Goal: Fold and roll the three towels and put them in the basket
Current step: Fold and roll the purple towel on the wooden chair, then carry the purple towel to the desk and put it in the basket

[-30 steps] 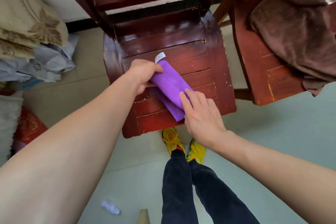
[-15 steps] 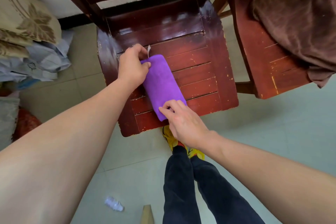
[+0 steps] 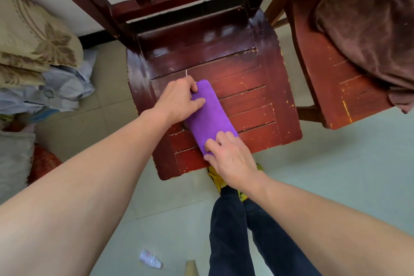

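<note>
Since 1 s ago the right hand (image 3: 228, 159) has slid to the near end of the purple towel (image 3: 209, 116) and pinches it. Folded into 1 narrow strip, the towel lies on the chair seat (image 3: 246, 96); the left hand (image 3: 179, 99) pinches its far end. Rolling looks unstarted; a brown towel (image 3: 369, 29) waits beyond, and no basket is visible.

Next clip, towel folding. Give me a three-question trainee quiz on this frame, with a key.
1. True or false: the purple towel lies on the floor.
2. Which end of it does the right hand hold? A) near B) far C) neither
3. What colour is the heaped towel on the other chair?
Key: 1 false, it lies on the chair seat; 2 A; 3 brown.
</note>
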